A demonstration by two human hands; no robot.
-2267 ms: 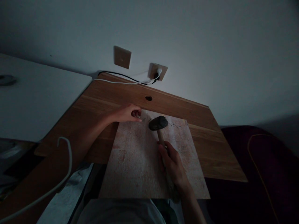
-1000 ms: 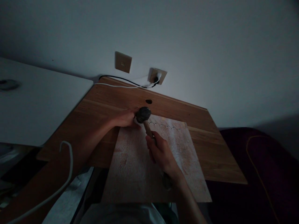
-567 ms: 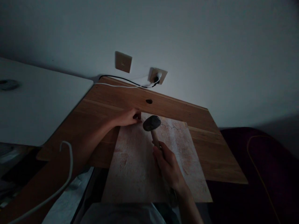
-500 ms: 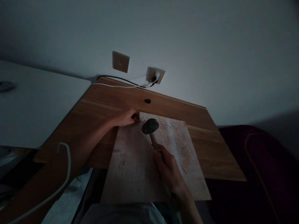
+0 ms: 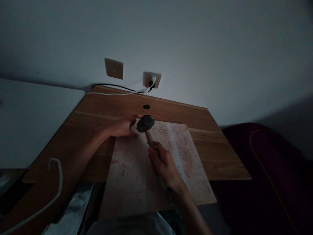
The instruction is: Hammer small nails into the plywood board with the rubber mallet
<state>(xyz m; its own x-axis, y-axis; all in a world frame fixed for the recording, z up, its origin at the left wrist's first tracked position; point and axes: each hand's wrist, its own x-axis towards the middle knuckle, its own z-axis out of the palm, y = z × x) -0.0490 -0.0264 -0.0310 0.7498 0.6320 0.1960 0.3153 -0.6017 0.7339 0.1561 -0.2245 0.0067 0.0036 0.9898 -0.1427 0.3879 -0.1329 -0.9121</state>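
Observation:
The room is dim. A pale reddish board (image 5: 137, 176) lies on a wooden desk (image 5: 102, 111) and juts over its front edge. My right hand (image 5: 163, 164) is closed round the wooden handle of a hammer (image 5: 145, 124), whose dark head sits at the board's far left corner. My left hand (image 5: 123, 126) rests at that corner right beside the hammer head, its fingers pinched on something too small to make out. A zigzag line of small marks (image 5: 168, 130) runs along the board's far edge.
A white tabletop (image 5: 31, 120) adjoins the desk on the left. Black and white cables (image 5: 114, 89) run along the desk's back to a wall socket (image 5: 151, 79); a switch plate (image 5: 113, 68) is beside it. A white cable (image 5: 52, 192) loops at lower left. Dark upholstery (image 5: 264, 169) lies right.
The hammer head has swung from above the board's far middle down and left to my left hand's fingers. The view has shifted slightly, so everything sits further left.

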